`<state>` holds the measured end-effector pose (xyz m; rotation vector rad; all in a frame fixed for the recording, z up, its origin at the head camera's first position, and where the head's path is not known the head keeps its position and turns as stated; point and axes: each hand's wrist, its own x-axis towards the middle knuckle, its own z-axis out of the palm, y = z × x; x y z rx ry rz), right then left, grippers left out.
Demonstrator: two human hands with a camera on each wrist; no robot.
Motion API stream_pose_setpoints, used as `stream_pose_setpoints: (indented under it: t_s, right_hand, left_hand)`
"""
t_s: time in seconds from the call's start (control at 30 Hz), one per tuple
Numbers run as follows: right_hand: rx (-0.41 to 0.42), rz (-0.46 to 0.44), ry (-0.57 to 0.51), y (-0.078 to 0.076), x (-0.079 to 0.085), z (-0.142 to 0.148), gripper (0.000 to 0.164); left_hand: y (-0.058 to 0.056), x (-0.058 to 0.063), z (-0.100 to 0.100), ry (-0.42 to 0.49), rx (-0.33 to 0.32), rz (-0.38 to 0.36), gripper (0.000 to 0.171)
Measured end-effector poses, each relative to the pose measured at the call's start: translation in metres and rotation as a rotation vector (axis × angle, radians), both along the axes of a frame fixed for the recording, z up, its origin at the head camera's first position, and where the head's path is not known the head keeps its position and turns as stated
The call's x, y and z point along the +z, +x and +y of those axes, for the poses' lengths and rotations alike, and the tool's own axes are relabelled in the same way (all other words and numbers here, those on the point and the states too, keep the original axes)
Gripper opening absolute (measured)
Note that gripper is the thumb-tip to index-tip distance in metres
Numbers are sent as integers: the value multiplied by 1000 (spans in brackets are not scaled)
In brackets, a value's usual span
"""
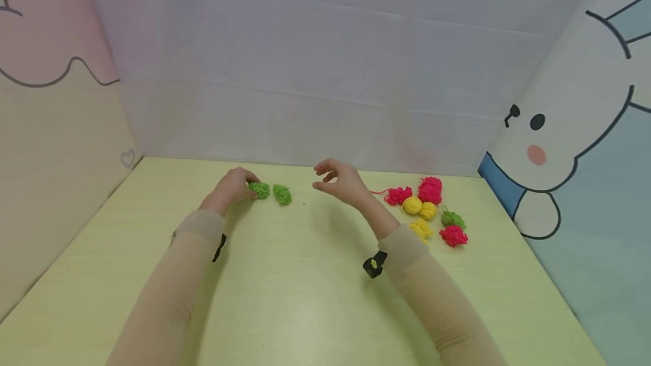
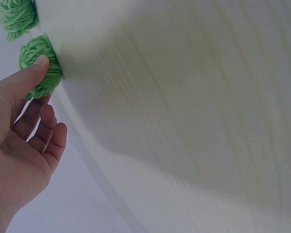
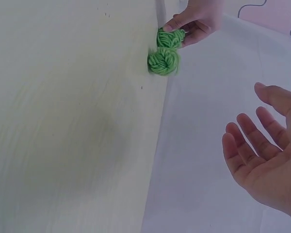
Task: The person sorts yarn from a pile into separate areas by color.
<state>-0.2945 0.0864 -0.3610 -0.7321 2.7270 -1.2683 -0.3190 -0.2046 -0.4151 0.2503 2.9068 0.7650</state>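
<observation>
Two small green yarn balls sit side by side toward the back of the table. My left hand pinches the left green yarn ball between thumb and fingers, and the ball looks to be at the tabletop. Just right of it lies the second green yarn ball, untouched by either hand. In the air further right is my right hand, fingers apart and loosely bent, with nothing in it. The right wrist view shows its palm and spread fingers clearly.
On the table's right side lies a group of yarn balls: pink ones, yellow ones and one green. A loose pink strand trails left from the group. A white backdrop stands behind the pale table, with cartoon-printed panels at both sides.
</observation>
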Motion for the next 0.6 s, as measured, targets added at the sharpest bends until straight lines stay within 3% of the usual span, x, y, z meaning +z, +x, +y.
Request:
stream_pose_setpoints:
  t_s: [0.33, 0.6]
  right_hand:
    - [-3, 72, 14, 17, 17, 38, 33]
    - [-22, 73, -5, 30, 31, 73, 35]
  left_hand:
    - [-1, 0, 0, 23, 8, -6, 39]
    - [-2, -1, 0, 10, -5, 7, 39]
